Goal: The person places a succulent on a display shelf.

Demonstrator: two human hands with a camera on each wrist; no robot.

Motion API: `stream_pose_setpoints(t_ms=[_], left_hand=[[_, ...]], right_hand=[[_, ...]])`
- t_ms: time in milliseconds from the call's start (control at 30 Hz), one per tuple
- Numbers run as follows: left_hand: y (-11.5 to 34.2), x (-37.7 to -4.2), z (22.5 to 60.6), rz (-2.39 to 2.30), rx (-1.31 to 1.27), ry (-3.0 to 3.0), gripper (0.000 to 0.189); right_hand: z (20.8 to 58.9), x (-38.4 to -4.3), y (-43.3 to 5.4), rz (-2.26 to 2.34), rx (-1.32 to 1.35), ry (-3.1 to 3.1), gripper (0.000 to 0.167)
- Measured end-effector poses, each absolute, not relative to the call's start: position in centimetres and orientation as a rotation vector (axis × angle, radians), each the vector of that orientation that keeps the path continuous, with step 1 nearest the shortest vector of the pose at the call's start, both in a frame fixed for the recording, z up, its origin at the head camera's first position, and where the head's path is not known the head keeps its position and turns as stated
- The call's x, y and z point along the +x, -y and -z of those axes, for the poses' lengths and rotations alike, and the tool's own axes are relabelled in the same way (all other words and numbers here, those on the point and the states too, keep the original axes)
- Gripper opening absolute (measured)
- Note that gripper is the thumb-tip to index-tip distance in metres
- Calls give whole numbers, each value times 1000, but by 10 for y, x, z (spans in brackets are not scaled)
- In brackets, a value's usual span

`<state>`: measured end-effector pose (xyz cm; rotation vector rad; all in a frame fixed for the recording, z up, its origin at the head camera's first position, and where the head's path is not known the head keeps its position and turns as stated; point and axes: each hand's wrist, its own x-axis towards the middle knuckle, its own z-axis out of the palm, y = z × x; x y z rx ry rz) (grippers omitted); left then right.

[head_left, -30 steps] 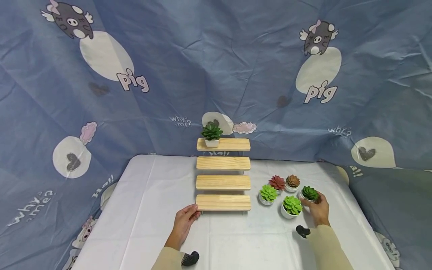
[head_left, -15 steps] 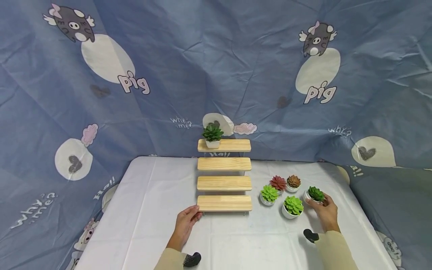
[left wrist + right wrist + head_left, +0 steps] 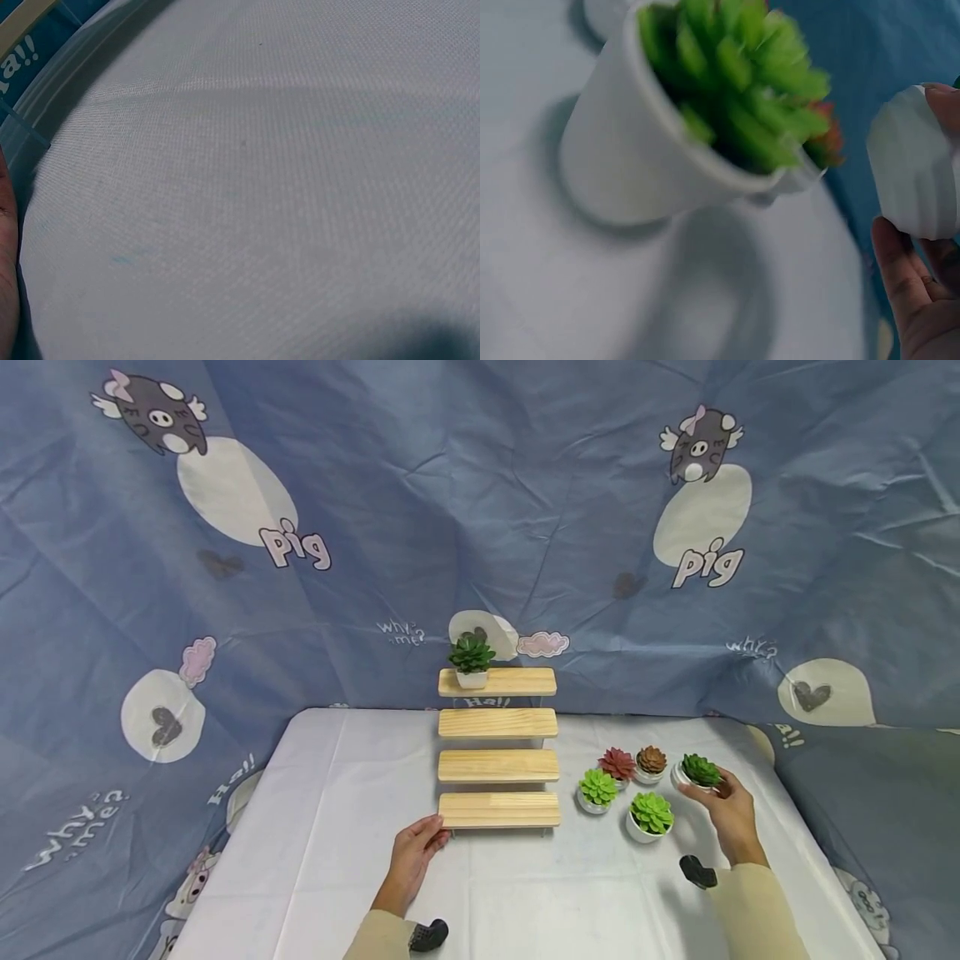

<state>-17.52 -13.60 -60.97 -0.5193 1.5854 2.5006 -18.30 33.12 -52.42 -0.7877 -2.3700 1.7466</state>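
My right hand point(image 3: 723, 806) grips a small white pot with a dark green succulent point(image 3: 700, 772), lifted a little off the white table point(image 3: 322, 827); the right wrist view shows its white pot point(image 3: 919, 184) held between thumb and fingers. Beside it stand a light green succulent point(image 3: 649, 817), another light green one point(image 3: 597, 790), a red one point(image 3: 617, 764) and a brown one point(image 3: 651, 762). My left hand point(image 3: 416, 852) rests on the table, its fingers touching the left end of the lowest step of a wooden stepped shelf point(image 3: 498, 810). A dark green succulent point(image 3: 471, 660) sits on the top step.
A blue cartoon-print cloth point(image 3: 480, 527) hangs behind and around the table. The left wrist view shows only white tablecloth point(image 3: 255, 195). In the right wrist view a light green succulent in a white pot point(image 3: 682, 127) is close by.
My right hand has raised the dark green succulent's pot and carried it slightly up and to the right. The left hand has stayed at the lowest step.
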Motion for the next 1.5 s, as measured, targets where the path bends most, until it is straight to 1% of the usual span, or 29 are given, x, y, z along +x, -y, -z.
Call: stream_pose_setpoints(t_ms=[133,333,700,1000,1333,1500], left_hand=[[135,-175,607,-2494,-506,-1583,9],[135,-173,604,-2485,-482,-1585,11],[138,-173,608,-2504,-475,-1588,8],[137,-174,608,-2494,-490,-1588,7],[136,-174,609,-2466,-520,-1613,11],[136,-175,610,-2481,-511,-1598,9]], right_hand=[[510,-187,-329,-1734,-707,2399,80],[491,-193,-322,-1734,-620,2438,83],[468,-216,-288,-1791,-368,2404,73],[448,-234,-253,-1837,-331,2386,79],[439,-260,-209,-1808,-304,2280,67],[431,-274,-191,-1826,-225,2271,67]])
